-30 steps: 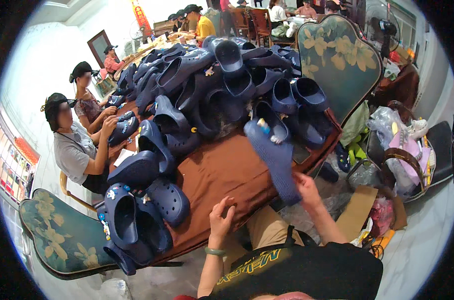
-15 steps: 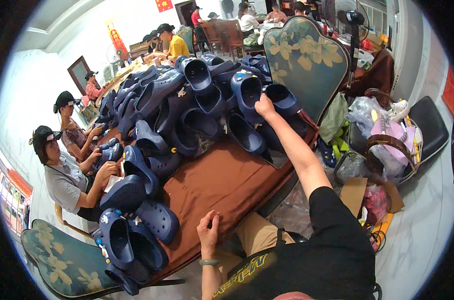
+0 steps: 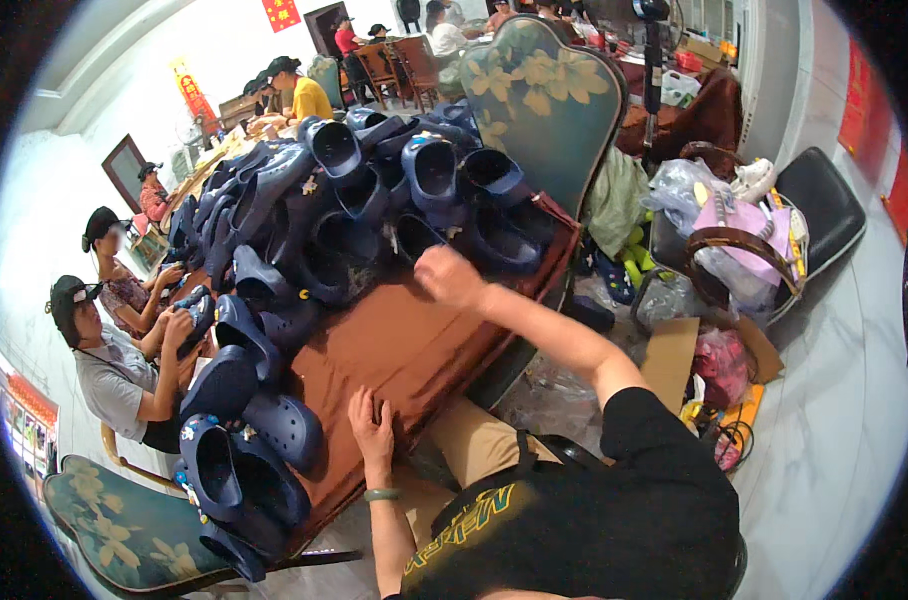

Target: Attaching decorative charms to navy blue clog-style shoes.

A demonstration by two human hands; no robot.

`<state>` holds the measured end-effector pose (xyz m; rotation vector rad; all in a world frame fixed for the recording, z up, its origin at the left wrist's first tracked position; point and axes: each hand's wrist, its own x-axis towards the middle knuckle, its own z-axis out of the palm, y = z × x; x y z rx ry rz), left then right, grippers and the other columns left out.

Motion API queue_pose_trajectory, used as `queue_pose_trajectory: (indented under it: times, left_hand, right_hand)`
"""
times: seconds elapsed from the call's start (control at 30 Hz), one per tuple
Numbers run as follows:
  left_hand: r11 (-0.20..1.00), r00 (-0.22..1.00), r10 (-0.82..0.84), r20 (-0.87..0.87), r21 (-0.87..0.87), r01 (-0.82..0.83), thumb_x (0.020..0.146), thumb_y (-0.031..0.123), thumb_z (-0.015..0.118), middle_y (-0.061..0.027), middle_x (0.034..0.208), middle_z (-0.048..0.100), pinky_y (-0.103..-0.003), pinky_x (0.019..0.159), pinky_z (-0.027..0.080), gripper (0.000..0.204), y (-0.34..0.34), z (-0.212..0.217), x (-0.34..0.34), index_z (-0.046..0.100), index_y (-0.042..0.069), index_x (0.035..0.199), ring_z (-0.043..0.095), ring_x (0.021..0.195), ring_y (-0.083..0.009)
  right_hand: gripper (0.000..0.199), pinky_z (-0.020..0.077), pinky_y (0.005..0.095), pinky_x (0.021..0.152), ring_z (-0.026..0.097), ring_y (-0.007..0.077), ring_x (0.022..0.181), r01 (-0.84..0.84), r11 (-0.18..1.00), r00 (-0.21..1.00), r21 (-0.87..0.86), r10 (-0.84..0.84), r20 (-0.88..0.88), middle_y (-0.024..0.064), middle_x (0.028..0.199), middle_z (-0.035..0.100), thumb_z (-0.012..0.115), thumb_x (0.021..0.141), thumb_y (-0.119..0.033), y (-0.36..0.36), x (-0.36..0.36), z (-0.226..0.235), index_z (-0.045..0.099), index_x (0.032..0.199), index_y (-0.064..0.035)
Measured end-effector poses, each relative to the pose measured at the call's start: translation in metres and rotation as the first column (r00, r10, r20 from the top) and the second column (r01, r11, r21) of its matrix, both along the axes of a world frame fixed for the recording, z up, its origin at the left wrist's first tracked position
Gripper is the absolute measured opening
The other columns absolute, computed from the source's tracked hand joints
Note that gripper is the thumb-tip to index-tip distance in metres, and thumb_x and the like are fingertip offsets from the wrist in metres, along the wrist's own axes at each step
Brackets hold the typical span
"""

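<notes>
A large heap of navy clogs point(image 3: 324, 247), some with small charms on them, covers the far part of a table. At the heap's near edge my right hand point(image 3: 447, 277) is closed at the near end of a navy clog point(image 3: 417, 236), and its fingertips are partly hidden. My left hand point(image 3: 371, 425), with a pale green bangle at the wrist, rests on the brown tablecloth point(image 3: 394, 340) at the table's near edge. Its fingers are stretched out, holding nothing. More clogs with charms point(image 3: 214, 470) stand stacked at the table's left end.
Two people point(image 3: 114, 365) handle clogs along the left side, and others sit farther back. A floral-backed chair point(image 3: 544, 90) stands behind the heap, another point(image 3: 124, 530) at the lower left. At right are a black chair point(image 3: 824, 205) with bags and a cardboard box point(image 3: 671, 355).
My right hand has moved left and nearer, from the clogs by the chair to the heap's near edge. My left hand has uncurled onto the cloth. The view has shifted right.
</notes>
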<state>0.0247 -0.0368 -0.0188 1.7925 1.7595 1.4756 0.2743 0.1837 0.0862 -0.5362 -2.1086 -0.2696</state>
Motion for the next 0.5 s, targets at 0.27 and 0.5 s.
queue_pose_trajectory:
  times: [0.27, 0.5]
  left_hand:
    - [0.978, 0.772, 0.149, -0.618, -0.025, -0.208, 0.091, 0.036, 0.057, -0.0210, 0.141, 0.044, -0.049, 0.108, 0.027, 0.051, 0.013, -0.016, 0.021, 0.052, 0.003, 0.129, 0.036, 0.133, -0.0365]
    - [0.970, 0.775, 0.192, -0.602, -0.006, -0.244, 0.090, 0.037, 0.059, -0.0183, 0.139, 0.047, -0.047, 0.107, 0.028, 0.050, -0.005, -0.015, 0.014, 0.056, 0.003, 0.127, 0.039, 0.131, -0.0343]
  right_hand:
    - [0.030, 0.0477, 0.0456, 0.072, 0.065, 0.0301, 0.078, 0.200, 0.845, 0.958, -0.495, -0.063, 0.278, 0.0138, 0.079, 0.067, 0.055, 0.089, -0.031, -0.057, -0.035, -0.103, 0.067, 0.075, -0.0066]
    - [0.025, 0.0490, 0.0449, 0.059, 0.066, 0.0271, 0.069, 0.365, 0.896, 0.906, -0.255, -0.279, 0.318, 0.0103, 0.072, 0.067, 0.054, 0.081, -0.026, -0.064, -0.061, -0.118, 0.066, 0.065, -0.0110]
